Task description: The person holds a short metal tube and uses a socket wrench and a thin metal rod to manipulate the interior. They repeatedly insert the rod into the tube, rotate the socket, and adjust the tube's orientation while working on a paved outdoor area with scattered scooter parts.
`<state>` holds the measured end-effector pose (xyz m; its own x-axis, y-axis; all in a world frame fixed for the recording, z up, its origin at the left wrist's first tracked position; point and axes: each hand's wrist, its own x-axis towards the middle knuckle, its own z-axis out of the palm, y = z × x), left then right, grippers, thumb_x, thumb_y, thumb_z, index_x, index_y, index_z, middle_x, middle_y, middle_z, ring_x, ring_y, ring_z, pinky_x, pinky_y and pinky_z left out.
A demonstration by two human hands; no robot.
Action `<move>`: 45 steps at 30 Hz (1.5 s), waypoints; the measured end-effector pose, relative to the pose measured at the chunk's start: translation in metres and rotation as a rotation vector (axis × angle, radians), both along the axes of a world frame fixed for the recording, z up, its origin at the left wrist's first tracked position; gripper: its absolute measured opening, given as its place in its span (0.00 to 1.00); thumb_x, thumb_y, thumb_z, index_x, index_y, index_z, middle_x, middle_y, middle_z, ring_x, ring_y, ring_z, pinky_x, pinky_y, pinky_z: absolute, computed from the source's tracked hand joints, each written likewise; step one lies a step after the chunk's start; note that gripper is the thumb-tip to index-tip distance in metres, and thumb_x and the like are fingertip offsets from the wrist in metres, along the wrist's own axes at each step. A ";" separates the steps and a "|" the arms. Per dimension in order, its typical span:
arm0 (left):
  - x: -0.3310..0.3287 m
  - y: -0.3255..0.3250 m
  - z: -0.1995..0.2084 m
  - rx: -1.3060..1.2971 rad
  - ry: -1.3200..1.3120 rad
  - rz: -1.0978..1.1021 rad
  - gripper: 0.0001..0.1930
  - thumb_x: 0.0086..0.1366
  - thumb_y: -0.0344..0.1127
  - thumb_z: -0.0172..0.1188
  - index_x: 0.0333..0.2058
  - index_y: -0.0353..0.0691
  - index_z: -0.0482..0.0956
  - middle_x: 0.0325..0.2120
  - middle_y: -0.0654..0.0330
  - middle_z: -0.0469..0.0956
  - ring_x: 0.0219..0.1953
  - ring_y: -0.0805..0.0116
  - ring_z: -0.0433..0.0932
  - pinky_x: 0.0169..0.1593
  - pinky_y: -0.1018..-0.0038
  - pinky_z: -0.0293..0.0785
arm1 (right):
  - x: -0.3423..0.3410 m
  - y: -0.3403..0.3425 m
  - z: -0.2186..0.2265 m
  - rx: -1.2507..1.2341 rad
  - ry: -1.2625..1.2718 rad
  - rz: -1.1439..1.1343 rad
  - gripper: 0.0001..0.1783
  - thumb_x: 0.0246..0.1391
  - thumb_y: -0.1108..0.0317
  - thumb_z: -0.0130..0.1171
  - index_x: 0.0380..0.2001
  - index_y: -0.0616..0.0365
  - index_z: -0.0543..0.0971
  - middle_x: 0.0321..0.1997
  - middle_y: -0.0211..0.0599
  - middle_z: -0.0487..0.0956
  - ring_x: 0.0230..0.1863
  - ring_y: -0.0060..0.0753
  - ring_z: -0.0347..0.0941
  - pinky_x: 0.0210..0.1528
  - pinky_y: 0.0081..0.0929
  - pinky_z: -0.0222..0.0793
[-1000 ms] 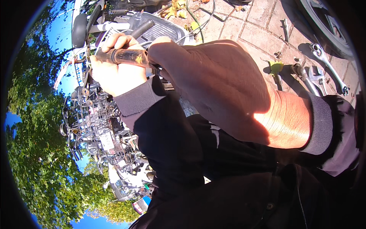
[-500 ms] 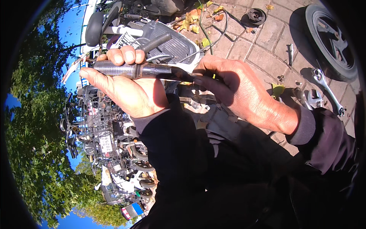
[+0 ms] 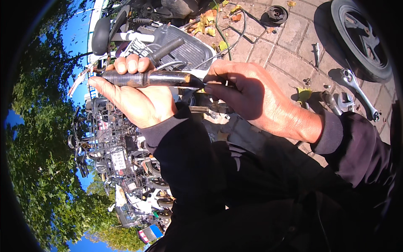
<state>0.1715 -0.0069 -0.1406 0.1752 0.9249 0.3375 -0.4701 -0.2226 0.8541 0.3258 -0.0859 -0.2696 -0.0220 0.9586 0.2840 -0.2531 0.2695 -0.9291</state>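
My left hand [image 3: 136, 94] lies palm up with its fingers curled around a dark cylindrical tool handle [image 3: 147, 78] that has a rubbery grip and a shiny metal section. My right hand [image 3: 256, 96] pinches the right end of that tool, where a thin dark tip [image 3: 197, 85] sticks out between thumb and fingers. Both forearms wear dark sleeves and cross the middle of the view. Behind the hands stands a scooter with a grey ribbed footboard [image 3: 189, 48] and a black handlebar grip [image 3: 166, 50].
A paved ground of square stones holds a silver wrench [image 3: 357, 90], a socket piece [image 3: 331, 103], a small black wheel part [image 3: 277, 13] and dry leaves [image 3: 208, 23]. A tyre [image 3: 361, 38] stands at the upper right. Several parked bikes [image 3: 113, 143] and trees [image 3: 37, 168] fill the left.
My right hand has slid off the handle toward its right end, leaving the tool lying open in my left palm. The view has shifted slightly.
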 end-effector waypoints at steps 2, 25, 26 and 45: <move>-0.001 -0.001 0.004 0.082 -0.001 -0.019 0.28 0.72 0.63 0.51 0.33 0.39 0.66 0.26 0.64 0.66 0.29 0.69 0.66 0.35 0.71 0.71 | 0.002 0.002 0.003 0.032 0.032 0.095 0.07 0.62 0.68 0.60 0.36 0.61 0.77 0.26 0.41 0.78 0.28 0.41 0.74 0.32 0.35 0.69; -0.026 0.022 -0.005 -0.177 -0.615 -0.345 0.35 0.64 0.68 0.60 0.15 0.44 0.63 0.13 0.66 0.67 0.12 0.79 0.65 0.17 0.83 0.67 | 0.008 -0.016 0.025 -0.071 0.189 0.421 0.11 0.66 0.67 0.57 0.36 0.67 0.79 0.20 0.30 0.74 0.22 0.19 0.71 0.26 0.22 0.67; -0.026 0.022 -0.004 -0.221 -0.691 -0.295 0.35 0.61 0.69 0.63 0.16 0.43 0.66 0.14 0.65 0.69 0.12 0.79 0.66 0.17 0.83 0.69 | 0.007 -0.017 0.025 -0.035 0.169 0.369 0.11 0.65 0.67 0.57 0.36 0.67 0.79 0.20 0.32 0.75 0.22 0.20 0.72 0.26 0.24 0.67; -0.038 0.035 -0.020 -0.722 -0.930 -0.130 0.15 0.66 0.35 0.57 0.21 0.42 0.67 0.18 0.64 0.67 0.22 0.71 0.69 0.23 0.75 0.66 | 0.046 -0.029 0.077 0.060 -0.059 0.152 0.12 0.57 0.67 0.63 0.31 0.68 0.81 0.22 0.46 0.78 0.25 0.38 0.76 0.30 0.36 0.68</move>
<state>0.1332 0.0281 -0.1601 0.2445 0.9471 -0.2080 -0.9607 0.2657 0.0804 0.3723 -0.1152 -0.1922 -0.1839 0.9243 0.3343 -0.2410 0.2874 -0.9270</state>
